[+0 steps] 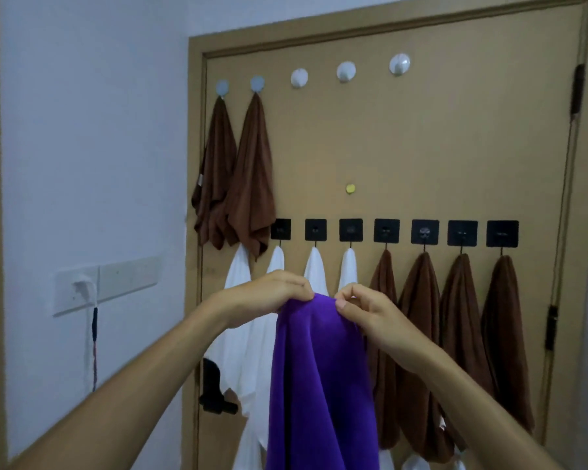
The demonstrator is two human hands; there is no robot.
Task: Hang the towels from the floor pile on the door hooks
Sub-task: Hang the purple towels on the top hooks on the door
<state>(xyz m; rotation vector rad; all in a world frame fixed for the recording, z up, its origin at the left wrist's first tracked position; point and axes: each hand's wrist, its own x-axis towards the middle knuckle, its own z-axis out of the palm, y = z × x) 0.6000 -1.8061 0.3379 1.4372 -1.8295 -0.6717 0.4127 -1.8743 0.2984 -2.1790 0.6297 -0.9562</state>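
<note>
Both hands hold the purple towel [319,374] up in front of the door [438,147], approx mid-width. Left grip [275,293] and right grip [364,310] each pinch its top edge, close together. 3 white round hooks [346,70] near door's top edge are bare; lower black hooks [425,232] carry white & brown towels.

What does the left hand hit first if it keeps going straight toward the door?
Probably a white towel hanging from the black hooks' row: the left hand, pinching the purple towel, sits right in front of it. Depth is unclear from this single view.
</note>
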